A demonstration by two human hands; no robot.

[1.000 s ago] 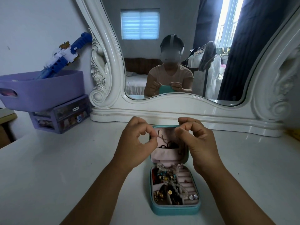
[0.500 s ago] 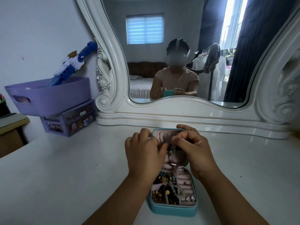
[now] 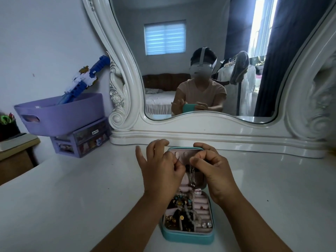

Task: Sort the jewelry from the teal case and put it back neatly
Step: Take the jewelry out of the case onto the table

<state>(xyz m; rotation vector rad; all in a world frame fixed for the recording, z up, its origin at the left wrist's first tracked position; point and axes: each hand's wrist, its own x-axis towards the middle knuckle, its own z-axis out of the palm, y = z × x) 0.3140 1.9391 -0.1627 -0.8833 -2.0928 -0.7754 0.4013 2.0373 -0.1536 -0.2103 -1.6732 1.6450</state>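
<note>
The open teal case (image 3: 188, 235) is set on the white bench (image 3: 72, 197), lower centre of the frame. A thin chain (image 3: 191, 174) is pinched by the right hand (image 3: 214, 171) before the raised lid; the left hand (image 3: 160, 170) is curled, apparently gripping its other end.

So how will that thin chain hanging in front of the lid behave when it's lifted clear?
The chain hangs limp from the right hand, so probably floppy and light. It likely swings, and may snag the tangled jewelry in the teal case.
</note>
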